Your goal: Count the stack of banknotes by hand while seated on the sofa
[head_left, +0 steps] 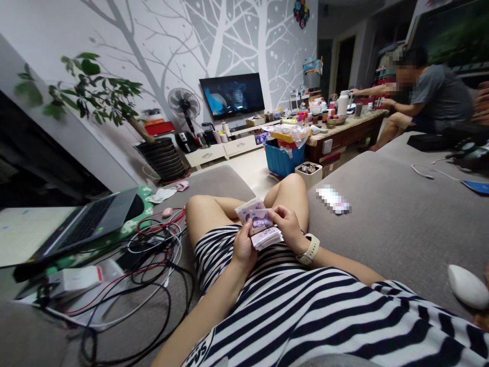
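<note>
Over my lap, a stack of purple banknotes (266,238) is held in my left hand (245,243), whose thumb presses on the notes. The digit 5 and a portrait show on the upper note (261,221), which stands up from the folded stack. My right hand (286,224) pinches the right edge of that upper note between thumb and fingers. A pale watch strap is on my right wrist. Parts of the stack are hidden behind my left fingers and the upper note.
To the left lie a laptop (91,219), tangled cables (153,265) and a white box (78,280). A blurred phone-like object (333,199) rests on the grey sofa (382,219) to the right. Beyond are a blue bin (282,158), a cluttered table (344,133) and a seated person (435,92).
</note>
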The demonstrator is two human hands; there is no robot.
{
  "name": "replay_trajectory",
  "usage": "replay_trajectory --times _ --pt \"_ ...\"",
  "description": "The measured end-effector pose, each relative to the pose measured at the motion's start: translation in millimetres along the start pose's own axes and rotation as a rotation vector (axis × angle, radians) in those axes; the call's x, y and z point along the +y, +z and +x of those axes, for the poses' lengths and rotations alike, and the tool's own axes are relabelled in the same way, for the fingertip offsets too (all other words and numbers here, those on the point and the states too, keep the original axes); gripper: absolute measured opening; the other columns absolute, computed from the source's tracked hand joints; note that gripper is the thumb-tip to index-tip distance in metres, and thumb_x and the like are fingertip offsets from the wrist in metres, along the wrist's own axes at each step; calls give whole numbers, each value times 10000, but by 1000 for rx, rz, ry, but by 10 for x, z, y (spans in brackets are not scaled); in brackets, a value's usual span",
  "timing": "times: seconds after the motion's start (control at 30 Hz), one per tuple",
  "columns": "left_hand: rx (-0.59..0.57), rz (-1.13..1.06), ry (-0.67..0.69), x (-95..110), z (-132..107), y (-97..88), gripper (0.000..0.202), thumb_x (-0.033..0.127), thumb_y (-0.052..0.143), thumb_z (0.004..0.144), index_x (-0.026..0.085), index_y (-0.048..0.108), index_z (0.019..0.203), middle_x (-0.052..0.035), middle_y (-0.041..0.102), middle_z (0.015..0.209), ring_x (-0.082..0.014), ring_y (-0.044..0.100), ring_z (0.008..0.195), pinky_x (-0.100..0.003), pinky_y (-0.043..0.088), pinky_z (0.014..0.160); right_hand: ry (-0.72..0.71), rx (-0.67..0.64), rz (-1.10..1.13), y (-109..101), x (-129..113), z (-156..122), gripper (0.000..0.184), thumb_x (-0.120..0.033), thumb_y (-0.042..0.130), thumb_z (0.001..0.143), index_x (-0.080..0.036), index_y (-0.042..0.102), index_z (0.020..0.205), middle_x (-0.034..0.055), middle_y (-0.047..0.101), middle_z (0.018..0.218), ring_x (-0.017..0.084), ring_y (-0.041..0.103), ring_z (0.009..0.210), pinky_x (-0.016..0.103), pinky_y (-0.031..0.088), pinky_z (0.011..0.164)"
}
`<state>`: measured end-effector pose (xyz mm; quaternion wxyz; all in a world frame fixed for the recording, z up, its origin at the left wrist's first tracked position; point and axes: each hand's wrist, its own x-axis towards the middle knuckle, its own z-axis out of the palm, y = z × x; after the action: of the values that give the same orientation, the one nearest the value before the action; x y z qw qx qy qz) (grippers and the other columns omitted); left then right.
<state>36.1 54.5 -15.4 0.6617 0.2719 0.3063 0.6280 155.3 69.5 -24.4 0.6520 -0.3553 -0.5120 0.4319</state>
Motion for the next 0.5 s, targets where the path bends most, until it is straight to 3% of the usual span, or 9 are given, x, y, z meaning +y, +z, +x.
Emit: replay_trajectory --times 0.5 --pt "51 -13 15 -18 50 -29 270 267 496 855 85 662 966 -101 728 849 -219 689 818 -362 527 829 -35 -51 61 26 -98 -63 309 -454 633 761 -183 534 652 -43 474 573 104 403 546 240 335 523"
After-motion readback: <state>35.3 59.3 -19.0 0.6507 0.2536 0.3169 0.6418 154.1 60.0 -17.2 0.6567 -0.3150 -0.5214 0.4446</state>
